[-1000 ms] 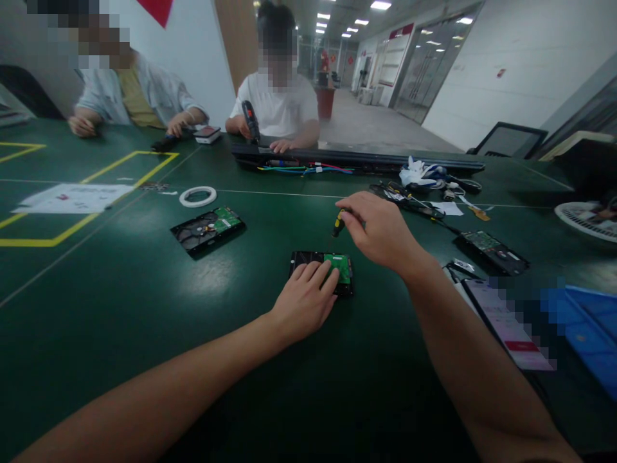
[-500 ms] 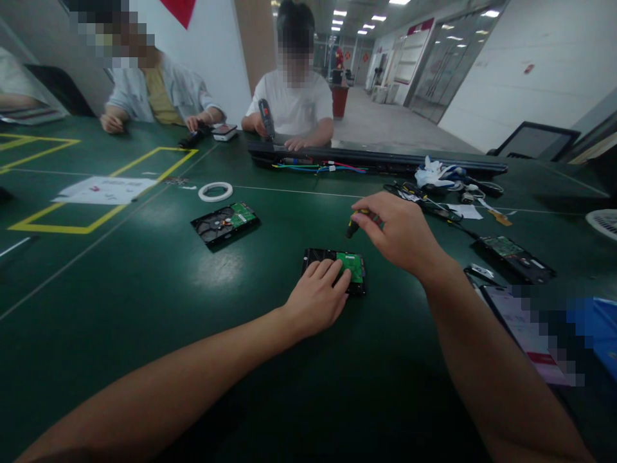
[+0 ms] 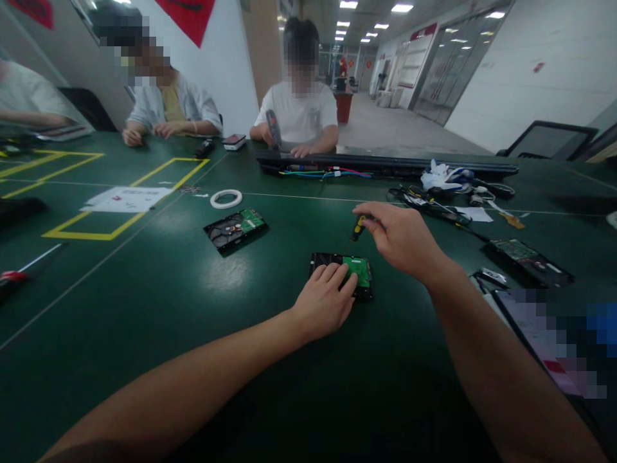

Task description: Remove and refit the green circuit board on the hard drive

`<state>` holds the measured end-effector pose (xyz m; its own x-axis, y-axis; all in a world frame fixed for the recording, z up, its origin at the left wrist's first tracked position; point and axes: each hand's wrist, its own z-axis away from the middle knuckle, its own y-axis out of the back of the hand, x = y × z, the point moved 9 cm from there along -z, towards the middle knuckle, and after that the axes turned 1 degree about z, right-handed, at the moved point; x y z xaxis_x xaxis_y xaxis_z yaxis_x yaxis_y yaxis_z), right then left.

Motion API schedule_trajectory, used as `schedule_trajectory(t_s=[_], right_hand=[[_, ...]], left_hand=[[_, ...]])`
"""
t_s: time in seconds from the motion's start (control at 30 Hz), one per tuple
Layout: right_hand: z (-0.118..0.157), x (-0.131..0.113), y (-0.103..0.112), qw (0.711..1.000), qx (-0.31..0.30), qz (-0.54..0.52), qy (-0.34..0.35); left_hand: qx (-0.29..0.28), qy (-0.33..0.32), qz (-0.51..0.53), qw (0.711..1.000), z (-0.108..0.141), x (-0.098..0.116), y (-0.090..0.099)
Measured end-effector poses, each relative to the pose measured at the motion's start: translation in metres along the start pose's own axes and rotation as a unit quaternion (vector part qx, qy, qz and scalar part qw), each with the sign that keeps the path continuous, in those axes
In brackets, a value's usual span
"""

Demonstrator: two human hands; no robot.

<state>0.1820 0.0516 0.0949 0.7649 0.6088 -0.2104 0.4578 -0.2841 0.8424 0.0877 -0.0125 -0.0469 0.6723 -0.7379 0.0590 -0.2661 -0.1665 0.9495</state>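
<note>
In front of me a hard drive [image 3: 357,271] lies with its green circuit board facing up. My left hand [image 3: 328,299] rests over its left part, fingers curled across the top and holding it against the table. My right hand [image 3: 395,235] is closed on the black and yellow handle of a screwdriver [image 3: 358,227]. The screwdriver points down above the far edge of the drive; its thin shaft is faint, and I cannot tell whether its tip touches. A second hard drive [image 3: 236,230] sits apart to the left.
Beyond it are a white tape ring [image 3: 226,199] and papers [image 3: 128,199]. A long black housing with wires [image 3: 385,165] spans the far side, where a co-worker holds a power tool [image 3: 273,127]. Cables, gloves [image 3: 446,177] and another drive [image 3: 527,262] lie right. A red-handled screwdriver [image 3: 14,276] is far left.
The view has swung slightly left. The screwdriver in my right hand is turned so more yellow shows. My left hand stays on the drive. A co-worker's hand has left a black tool.
</note>
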Motion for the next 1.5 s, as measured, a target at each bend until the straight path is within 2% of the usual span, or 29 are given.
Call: schedule_trajectory(t_s=[0.23,0.5,0.77,1.17,1.5], right_hand=[[0.002,0.009,0.002,0.998,0.011,0.007,-0.053],[0.000,-0.001,0.010,0.999,0.038,-0.003,0.006],[0.002,-0.003,0.011,1.000,0.021,-0.003,0.005],[0.000,-0.003,0.009,0.999,0.027,0.017,0.004],[0.001,-0.004,0.011,1.000,0.015,-0.008,0.000]], left_hand=[[0.005,-0.004,0.003,1.000,0.000,-0.001,0.000],[0.002,-0.002,0.004,1.000,-0.001,-0.001,-0.001],[0.007,-0.001,0.003,1.000,-0.001,-0.001,0.000],[0.009,0.000,0.005,1.000,-0.001,-0.002,-0.001],[0.004,0.001,0.000,1.000,-0.001,-0.002,0.001]])
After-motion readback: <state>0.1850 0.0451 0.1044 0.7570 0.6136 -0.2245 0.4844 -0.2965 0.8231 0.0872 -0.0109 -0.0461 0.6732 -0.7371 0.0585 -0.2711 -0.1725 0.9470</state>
